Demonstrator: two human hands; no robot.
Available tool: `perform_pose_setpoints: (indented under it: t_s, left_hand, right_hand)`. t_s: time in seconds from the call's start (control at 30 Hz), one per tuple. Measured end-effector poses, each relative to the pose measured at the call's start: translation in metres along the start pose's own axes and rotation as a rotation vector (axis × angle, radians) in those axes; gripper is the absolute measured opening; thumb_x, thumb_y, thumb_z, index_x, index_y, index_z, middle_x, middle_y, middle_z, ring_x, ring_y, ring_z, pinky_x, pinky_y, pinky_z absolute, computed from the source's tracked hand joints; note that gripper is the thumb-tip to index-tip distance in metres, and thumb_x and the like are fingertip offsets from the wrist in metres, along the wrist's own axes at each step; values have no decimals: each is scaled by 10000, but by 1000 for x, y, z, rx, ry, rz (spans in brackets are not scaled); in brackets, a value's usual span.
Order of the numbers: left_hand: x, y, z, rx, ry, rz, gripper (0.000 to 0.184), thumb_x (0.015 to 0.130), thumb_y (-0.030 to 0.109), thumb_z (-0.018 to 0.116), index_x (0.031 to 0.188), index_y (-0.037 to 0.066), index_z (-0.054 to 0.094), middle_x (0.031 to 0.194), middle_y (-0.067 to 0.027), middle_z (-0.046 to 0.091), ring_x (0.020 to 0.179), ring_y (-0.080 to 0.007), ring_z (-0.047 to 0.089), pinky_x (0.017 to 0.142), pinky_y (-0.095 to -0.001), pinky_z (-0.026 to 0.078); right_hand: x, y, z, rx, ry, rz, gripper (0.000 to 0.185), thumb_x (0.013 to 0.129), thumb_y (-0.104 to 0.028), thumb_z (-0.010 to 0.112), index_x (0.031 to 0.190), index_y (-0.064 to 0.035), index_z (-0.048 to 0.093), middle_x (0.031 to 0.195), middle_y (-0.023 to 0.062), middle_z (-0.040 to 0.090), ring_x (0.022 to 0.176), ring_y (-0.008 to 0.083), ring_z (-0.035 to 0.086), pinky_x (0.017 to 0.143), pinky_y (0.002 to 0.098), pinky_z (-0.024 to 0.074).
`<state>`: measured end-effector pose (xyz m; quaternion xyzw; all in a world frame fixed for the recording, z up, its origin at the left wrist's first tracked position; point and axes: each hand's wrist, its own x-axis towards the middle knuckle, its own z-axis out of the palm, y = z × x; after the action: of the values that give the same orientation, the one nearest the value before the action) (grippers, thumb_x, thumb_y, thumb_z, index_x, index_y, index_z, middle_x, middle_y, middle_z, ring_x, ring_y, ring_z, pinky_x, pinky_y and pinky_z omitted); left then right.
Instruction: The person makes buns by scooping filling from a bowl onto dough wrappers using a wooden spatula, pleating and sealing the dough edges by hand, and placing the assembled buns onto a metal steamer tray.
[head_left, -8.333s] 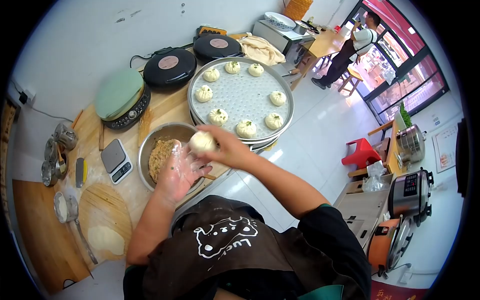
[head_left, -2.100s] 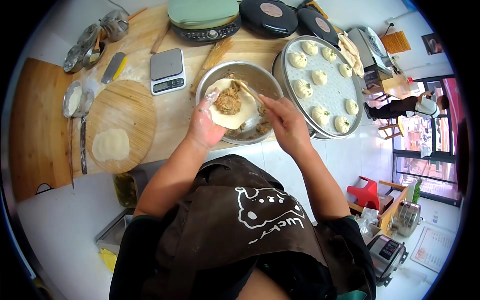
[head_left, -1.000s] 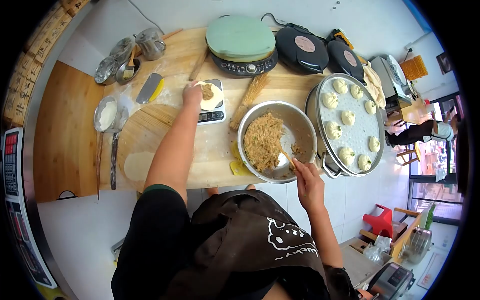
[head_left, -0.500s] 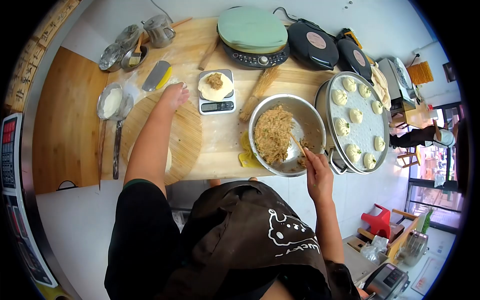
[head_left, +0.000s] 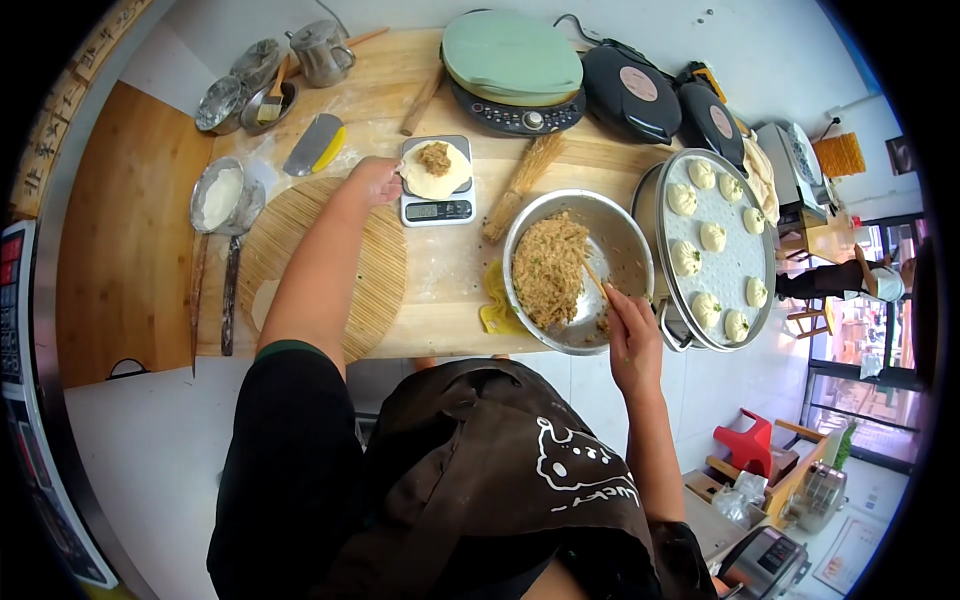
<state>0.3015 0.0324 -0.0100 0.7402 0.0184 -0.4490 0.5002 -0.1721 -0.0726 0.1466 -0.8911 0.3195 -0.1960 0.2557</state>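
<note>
My left hand [head_left: 377,182] reaches across to the left edge of a round dough wrapper [head_left: 430,188], its fingers stretched out and the tips right at that edge. A lump of meat filling [head_left: 434,158] sits on the wrapper, which lies on a digital kitchen scale [head_left: 438,211]. In my right hand [head_left: 634,338] is a thin wooden stick [head_left: 594,278], its lower end inside a metal bowl [head_left: 632,238]. Minced filling [head_left: 550,268] is heaped against the left side of this bowl.
A steamer tray [head_left: 727,274] with several pleated buns stands right of the bowl. Under my left forearm lies a round bamboo mat [head_left: 385,270], with dough [head_left: 264,302] partly hidden. A scraper [head_left: 314,146], flour scoop [head_left: 220,198], whisk brush [head_left: 523,187] and green-lidded griddle [head_left: 512,55] surround them.
My left hand has moved right, from beside the scale to the wrapper's edge. My right hand keeps its hold on the stick in the bowl, with little movement.
</note>
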Motion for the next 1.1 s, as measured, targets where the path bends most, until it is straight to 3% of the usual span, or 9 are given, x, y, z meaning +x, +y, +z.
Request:
perform_pose_setpoints:
  t_s: [0.17, 0.27, 0.37, 0.5, 0.6, 0.7, 0.83, 1.03, 1.1]
  left_hand:
    - [52, -18, -1, 149, -37, 6, 315, 881, 269, 735, 1056, 22, 645, 874, -107, 664, 760, -231, 638, 703, -367, 548]
    - [28, -13, 9, 307, 136, 219, 269, 844, 244, 745, 952, 10, 667, 769, -86, 665, 675, -211, 626, 631, -343, 520]
    - [33, -18, 11, 484, 276, 481, 236, 817, 211, 737, 889, 1, 658, 788, -90, 678, 648, -188, 614, 599, -321, 502]
    - [-2, -2, 21, 124, 113, 436, 215, 840, 205, 700, 928, 14, 654, 861, -75, 687, 722, -184, 652, 678, -337, 535]
    - [-22, -10, 36, -436, -31, 408, 205, 868, 157, 671, 1011, 12, 643, 930, -95, 690, 811, -213, 676, 755, -362, 549]
    - [6, -35, 48, -906, -288, 372, 335, 936, 192, 582, 1199, -15, 596, 1144, -168, 667, 1034, -271, 662, 931, -407, 523]
    - [-66, -13, 55, -1112, -347, 394, 590, 1002, 367, 409, 1424, -44, 439, 1471, -198, 487, 1357, -331, 472, 1165, -483, 339]
    - [-157, 21, 72, -1388, -579, 375, 657, 1036, 458, 372, 1501, -6, 357, 1554, -169, 389, 1450, -343, 339, 1223, -516, 213]
    - [-170, 22, 81, -1400, -747, 373, 636, 1039, 464, 390, 1493, 18, 380, 1536, -159, 420, 1410, -349, 401, 1204, -531, 260]
  right_hand:
    - [40, -18, 27, 37, -14, -55, 273, 950, -51, 614, 1206, -105, 689, 945, 110, 624, 824, 297, 648, 727, 385, 514]
    - [67, -28, 48, 26, -47, -87, 249, 951, -81, 612, 1184, -113, 695, 950, 124, 625, 838, 328, 645, 727, 414, 514]
    - [96, -41, 74, -37, -101, -109, 272, 929, -63, 596, 1182, -112, 684, 1009, 151, 646, 909, 367, 656, 761, 458, 527]
    - [151, -44, 135, -173, -221, -27, 292, 914, -46, 536, 1174, -81, 665, 1065, 177, 655, 974, 382, 662, 820, 469, 537]
    - [181, -49, 177, -218, -379, 47, 294, 914, -59, 500, 1163, -61, 655, 1088, 204, 651, 1003, 396, 660, 850, 473, 538]
    - [182, -54, 202, -190, -353, -3, 307, 912, -48, 496, 1179, -58, 647, 1074, 214, 642, 970, 406, 661, 838, 474, 541]
    - [155, -78, 174, -48, -191, -86, 307, 937, -62, 524, 1221, -75, 639, 1032, 203, 635, 896, 409, 652, 790, 480, 531]
    - [114, -103, 86, 89, -18, -303, 378, 934, -25, 579, 1304, -102, 605, 1000, 152, 621, 817, 368, 645, 688, 451, 520]
    - [100, -100, 67, 82, -8, -292, 402, 936, 31, 583, 1319, -88, 614, 981, 152, 614, 813, 346, 633, 693, 413, 507]
